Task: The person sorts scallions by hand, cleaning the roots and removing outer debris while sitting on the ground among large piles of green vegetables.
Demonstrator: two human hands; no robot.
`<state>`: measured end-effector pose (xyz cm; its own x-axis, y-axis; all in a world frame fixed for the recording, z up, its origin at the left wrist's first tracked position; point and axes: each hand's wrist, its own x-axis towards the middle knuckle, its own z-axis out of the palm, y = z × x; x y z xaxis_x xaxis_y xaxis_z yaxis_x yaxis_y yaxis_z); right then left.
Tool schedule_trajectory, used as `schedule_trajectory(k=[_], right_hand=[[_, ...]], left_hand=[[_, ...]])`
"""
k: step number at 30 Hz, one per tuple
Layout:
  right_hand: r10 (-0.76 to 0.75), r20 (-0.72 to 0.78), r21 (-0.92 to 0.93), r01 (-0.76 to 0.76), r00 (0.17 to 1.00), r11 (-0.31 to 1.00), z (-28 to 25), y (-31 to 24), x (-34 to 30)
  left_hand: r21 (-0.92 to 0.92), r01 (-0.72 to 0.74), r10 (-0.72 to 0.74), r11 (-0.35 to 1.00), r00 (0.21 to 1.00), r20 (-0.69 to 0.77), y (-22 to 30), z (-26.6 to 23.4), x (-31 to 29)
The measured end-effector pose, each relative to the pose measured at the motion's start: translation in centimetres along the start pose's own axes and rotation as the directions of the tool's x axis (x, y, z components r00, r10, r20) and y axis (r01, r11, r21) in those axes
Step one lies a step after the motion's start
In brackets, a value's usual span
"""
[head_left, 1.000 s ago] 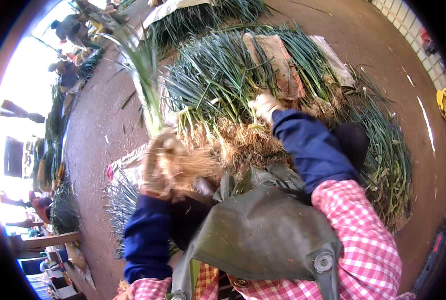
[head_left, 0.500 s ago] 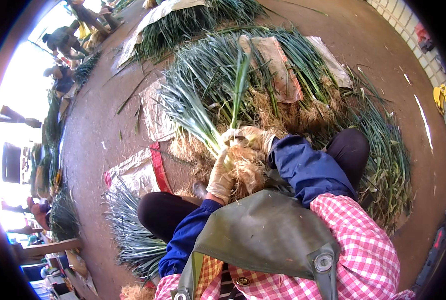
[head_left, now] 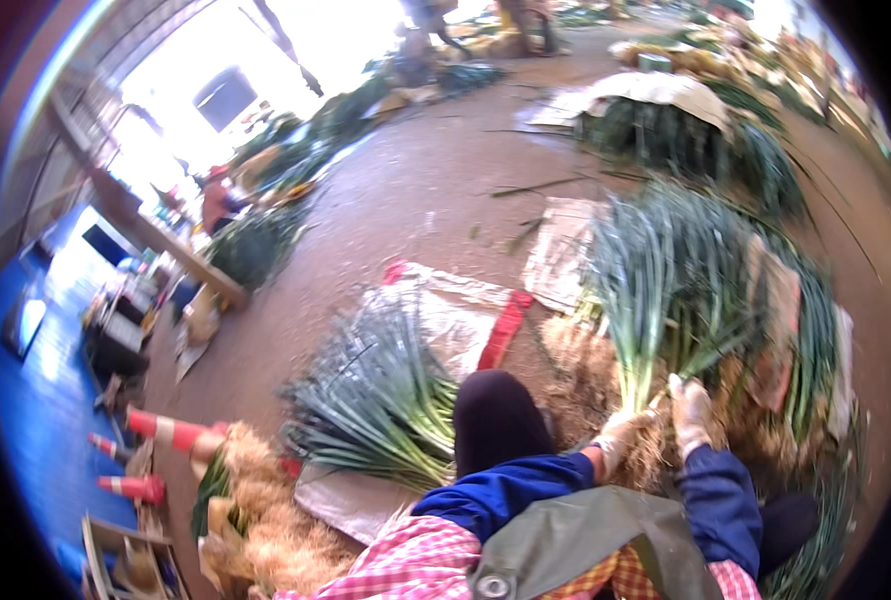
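A bunch of long green onions [head_left: 638, 372] stands up from my left hand [head_left: 616, 436], its pale stems inside the closed, gloved fingers and its leaves leaning away from me. Tan roots [head_left: 650, 462] hang down between my hands. Close beside it, my right hand [head_left: 693, 415], gloved too, is curled at the base of some green onion stalks [head_left: 718, 350] whose leaves fan to the right; blur softens its fingers. Behind both hands lies a wide heap of green onions [head_left: 701, 240], roots towards me.
To my left, another pile of green onions [head_left: 381, 385] lies by a pale sack with a red band [head_left: 506, 328]. Cut roots [head_left: 271, 505] and orange cones [head_left: 171, 432] are farther left. A covered heap [head_left: 656, 95] stands beyond, and people work at the back.
My view has swung left, so hands and heap now appear farther right. The single onion raised in my right hand no longer stands apart; that hand is low beside the left-hand bunch.
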<state>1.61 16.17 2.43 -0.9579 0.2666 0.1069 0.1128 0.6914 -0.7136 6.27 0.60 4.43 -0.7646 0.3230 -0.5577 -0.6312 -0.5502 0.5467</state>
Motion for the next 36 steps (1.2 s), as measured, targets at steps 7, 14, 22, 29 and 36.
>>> schedule_trajectory(k=[7,14,22,29,36], right_hand=[[-0.304,0.555,0.793,-0.603,0.774,-0.088,-5.1,-5.0,-2.2],[0.328,0.606,0.720,-0.675,0.725,0.161,-2.2,1.4,-0.3],[-0.273,0.630,0.730,-0.674,0.727,-0.111,-1.2,2.5,3.2],[0.376,0.437,0.535,-0.572,0.817,0.622,2.8,2.9,1.4],[0.263,0.683,0.652,-0.731,0.681,0.201,1.6,-1.8,2.5]], left_hand=[[-0.054,0.018,-0.020,0.998,0.999,-0.032,1.8,2.4,-0.5],[-0.112,0.091,-0.085,0.990,0.995,0.055,2.1,-1.3,2.0],[-0.229,0.267,-0.215,0.936,0.950,0.228,2.4,3.6,-2.0],[-0.225,0.179,-0.130,0.958,0.968,0.216,-2.7,-1.0,3.4],[-0.098,0.255,-0.248,0.962,0.965,0.082,-2.3,-1.6,3.7]])
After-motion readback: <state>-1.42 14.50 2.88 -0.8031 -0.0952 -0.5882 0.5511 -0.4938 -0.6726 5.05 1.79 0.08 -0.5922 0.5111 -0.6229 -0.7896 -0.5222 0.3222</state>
